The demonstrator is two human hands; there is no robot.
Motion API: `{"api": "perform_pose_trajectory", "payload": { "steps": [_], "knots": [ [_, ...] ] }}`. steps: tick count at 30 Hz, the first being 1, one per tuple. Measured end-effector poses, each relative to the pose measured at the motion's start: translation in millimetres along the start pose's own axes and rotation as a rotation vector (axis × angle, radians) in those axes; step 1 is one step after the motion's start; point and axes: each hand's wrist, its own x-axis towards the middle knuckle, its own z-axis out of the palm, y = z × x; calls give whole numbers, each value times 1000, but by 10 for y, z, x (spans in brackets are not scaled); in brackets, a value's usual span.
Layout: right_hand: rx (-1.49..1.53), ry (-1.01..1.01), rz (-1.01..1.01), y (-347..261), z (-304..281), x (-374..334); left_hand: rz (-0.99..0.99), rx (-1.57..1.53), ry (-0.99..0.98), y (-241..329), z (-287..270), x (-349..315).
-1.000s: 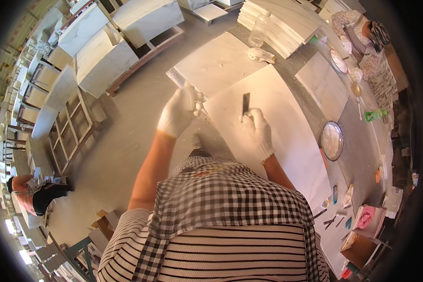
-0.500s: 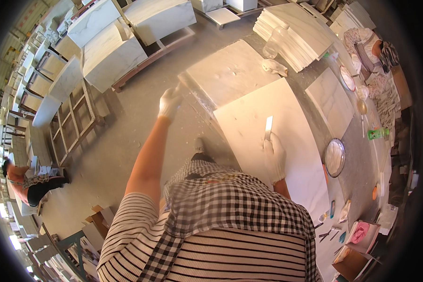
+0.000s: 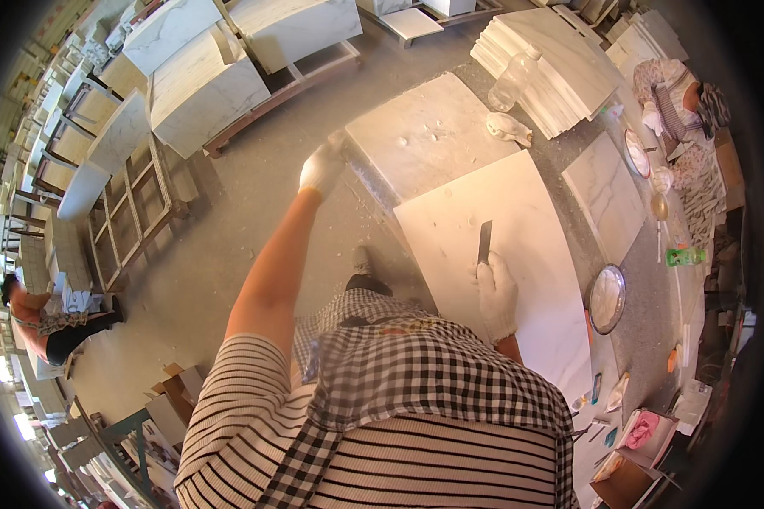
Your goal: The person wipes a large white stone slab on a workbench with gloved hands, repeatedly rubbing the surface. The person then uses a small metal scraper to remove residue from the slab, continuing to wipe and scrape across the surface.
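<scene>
My right hand (image 3: 497,293), in a white glove, is closed round the handle of a putty knife (image 3: 485,242). The knife's flat blade points away from me, over a pale marble slab (image 3: 535,212). Out to the left, my gloved left hand (image 3: 321,168) reaches forward to the left corner of a dustier slab (image 3: 399,127) beyond the first. Its fingers blur there, and whether they touch the edge I cannot tell. Small whitish lumps lie on that dusty slab, and a crumpled white glove or cloth (image 3: 508,129) rests at its right edge.
A round dish of white material (image 3: 607,299) stands to the right, near another marble slab (image 3: 604,195). Stacked slabs (image 3: 560,59) and a clear plastic jug (image 3: 513,81) are farther off. Co-workers sit at right (image 3: 681,106) and left (image 3: 64,327). A metal frame (image 3: 148,212) stands left.
My left hand has moved a little right and forward, up to the dusty slab's corner. The putty knife has tilted, its blade turning from bright to dark.
</scene>
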Motion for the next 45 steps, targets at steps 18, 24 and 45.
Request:
{"api": "perform_pose_trajectory", "payload": {
  "steps": [18,24,45],
  "knots": [
    [-61,-27,-84,180,28,89,61,329,-186,-30,-79,126],
    [-66,-9,-40,191,-7,40,103,389,-241,-14,-82,132],
    [-40,6,-53,128,-2,-35,27,351,-175,-47,-84,-218]
  ]
}}
